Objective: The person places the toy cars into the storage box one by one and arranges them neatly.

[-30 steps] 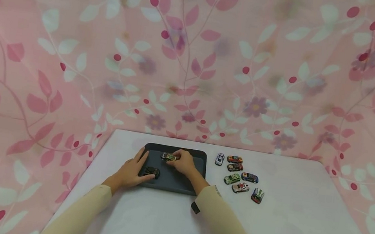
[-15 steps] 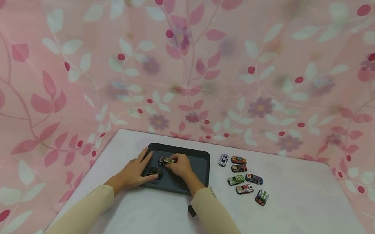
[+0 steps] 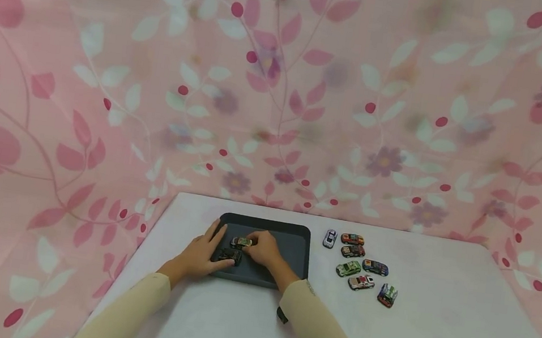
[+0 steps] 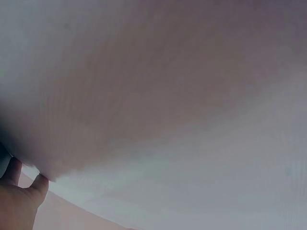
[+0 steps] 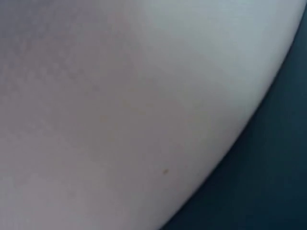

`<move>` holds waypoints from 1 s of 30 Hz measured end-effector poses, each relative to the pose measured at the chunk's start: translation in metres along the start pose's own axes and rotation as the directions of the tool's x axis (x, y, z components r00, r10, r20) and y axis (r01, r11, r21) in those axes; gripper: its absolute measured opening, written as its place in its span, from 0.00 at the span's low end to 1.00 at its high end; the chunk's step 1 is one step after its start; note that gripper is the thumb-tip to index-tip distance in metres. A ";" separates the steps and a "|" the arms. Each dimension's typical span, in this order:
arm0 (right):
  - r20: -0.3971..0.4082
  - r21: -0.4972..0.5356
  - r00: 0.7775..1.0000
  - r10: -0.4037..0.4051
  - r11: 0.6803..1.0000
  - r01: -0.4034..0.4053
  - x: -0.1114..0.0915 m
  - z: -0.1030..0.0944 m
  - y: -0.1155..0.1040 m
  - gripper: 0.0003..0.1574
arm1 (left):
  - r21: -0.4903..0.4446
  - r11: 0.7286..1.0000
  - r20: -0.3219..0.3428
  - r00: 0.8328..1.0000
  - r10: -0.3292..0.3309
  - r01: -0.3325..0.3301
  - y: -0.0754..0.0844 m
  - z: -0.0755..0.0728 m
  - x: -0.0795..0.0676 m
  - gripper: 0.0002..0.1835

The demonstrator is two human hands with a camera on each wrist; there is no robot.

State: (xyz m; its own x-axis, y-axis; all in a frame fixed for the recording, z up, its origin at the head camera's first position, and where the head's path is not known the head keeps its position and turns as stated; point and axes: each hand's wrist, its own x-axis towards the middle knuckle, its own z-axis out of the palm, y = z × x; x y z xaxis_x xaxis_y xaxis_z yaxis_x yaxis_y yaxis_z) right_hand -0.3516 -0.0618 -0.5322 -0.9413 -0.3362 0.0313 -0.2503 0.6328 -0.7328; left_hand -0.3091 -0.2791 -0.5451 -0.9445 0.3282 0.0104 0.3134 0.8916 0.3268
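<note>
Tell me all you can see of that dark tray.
The tray is dark grey, shallow and rectangular, with rounded corners and a raised rim; it might be plastic or coated metal. It lies flat on the white table, toward its back left. The left hand lies over its left side, while a dark toy car sits inside. The right hand holds another toy car over or on it.

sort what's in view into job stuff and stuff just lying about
Likely in the job:
patterned toy car, pinched by the right hand
black toy car, at the left hand
dark gray tray

Lying untouched, maybe awaiting use:
seven other toy cars right of the tray
</note>
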 end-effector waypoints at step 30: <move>0.026 0.094 0.999 0.025 0.995 -0.027 -0.004 0.005 0.006 0.16 | -0.014 1.000 -0.030 1.000 -0.002 0.001 0.003 0.003 -0.004 0.57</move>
State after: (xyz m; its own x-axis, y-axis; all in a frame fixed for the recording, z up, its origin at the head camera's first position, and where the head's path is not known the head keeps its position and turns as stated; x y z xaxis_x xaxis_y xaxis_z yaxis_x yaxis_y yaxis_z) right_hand -0.3481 -0.0598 -0.5405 -0.9411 -0.3381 -0.0043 -0.2024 0.5736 -0.7937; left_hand -0.3044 -0.2764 -0.5463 -0.9475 0.3173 0.0380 0.3109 0.8876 0.3400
